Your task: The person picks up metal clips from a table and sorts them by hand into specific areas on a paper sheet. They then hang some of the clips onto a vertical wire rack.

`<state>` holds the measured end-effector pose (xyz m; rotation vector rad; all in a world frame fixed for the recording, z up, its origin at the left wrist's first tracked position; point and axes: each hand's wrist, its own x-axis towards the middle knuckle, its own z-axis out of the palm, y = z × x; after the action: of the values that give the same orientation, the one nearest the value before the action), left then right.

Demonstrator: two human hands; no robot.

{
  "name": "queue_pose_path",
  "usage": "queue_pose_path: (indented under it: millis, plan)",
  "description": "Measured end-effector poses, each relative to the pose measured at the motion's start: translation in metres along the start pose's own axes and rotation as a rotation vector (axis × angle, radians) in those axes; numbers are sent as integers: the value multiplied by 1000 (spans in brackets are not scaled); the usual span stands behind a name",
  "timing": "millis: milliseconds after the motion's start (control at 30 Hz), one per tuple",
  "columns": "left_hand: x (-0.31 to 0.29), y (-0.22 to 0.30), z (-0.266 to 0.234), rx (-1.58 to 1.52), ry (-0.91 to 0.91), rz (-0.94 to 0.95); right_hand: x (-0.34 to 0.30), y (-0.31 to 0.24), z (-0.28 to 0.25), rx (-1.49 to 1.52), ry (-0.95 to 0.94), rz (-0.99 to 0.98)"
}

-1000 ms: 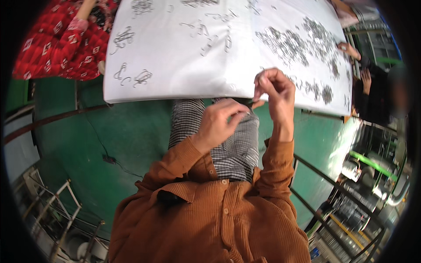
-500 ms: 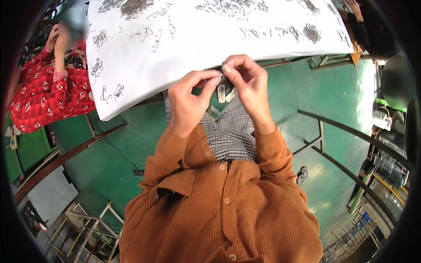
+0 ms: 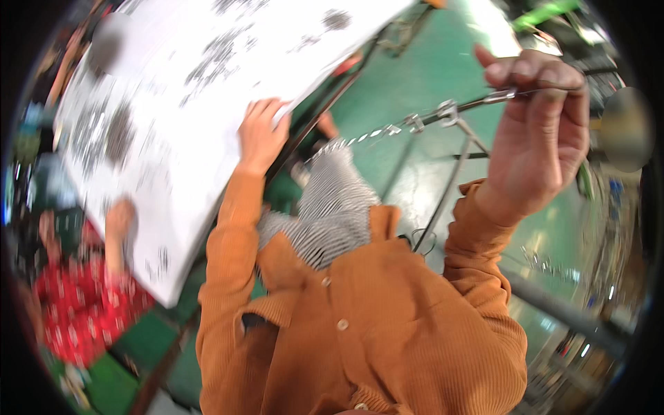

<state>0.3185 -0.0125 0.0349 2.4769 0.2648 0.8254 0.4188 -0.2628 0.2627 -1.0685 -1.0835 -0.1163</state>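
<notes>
My left hand [image 3: 263, 136] lies on the near edge of the white-covered table [image 3: 228, 149], fingers stretched out and holding nothing that I can see. Raised at the upper right, my right hand [image 3: 536, 135] has its fingers closed on a thin dark strand [image 3: 477, 103]. Shiny metal pieces [image 3: 413, 123] appear strung along it, slanting down and left toward my knees. Motion blur hides whether it is one piece. Blurred clusters of small dark wire-like pieces [image 3: 220, 57] are scattered on the table, with a denser heap [image 3: 119, 135] farther left.
A person in red patterned clothes [image 3: 86, 308] sits at the table's left corner, one hand on its surface. Metal frame bars [image 3: 443, 190] stand over the green floor [image 3: 387, 104] to my right. A thick grey bar [image 3: 567, 311] crosses the lower right.
The view has swung to the right. My hands, together over my lap before, are apart: the left is on the table edge, and the right is lifted far right with the strand.
</notes>
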Motion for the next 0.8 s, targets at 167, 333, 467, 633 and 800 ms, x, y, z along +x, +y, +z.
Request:
queue_pose_path:
  millis: [167, 333, 467, 633, 800]
  plan:
    - [-10, -67, 41, 304, -268, 92, 25, -46, -25, -319, 143, -40]
    - [-14, -49, 27, 390, -324, 117, 28, -104, -64, -404, 443, -18]
    - [-14, -61, 32, 449, -344, 119, 27, -139, -98, -636, 576, -49]
    - [-15, -70, 34, 542, -402, 96, 20, -185, -137, -854, 711, -75]
    - [-14, -67, 32, 556, -368, 100, 15, -231, -185, -1019, 848, -124]
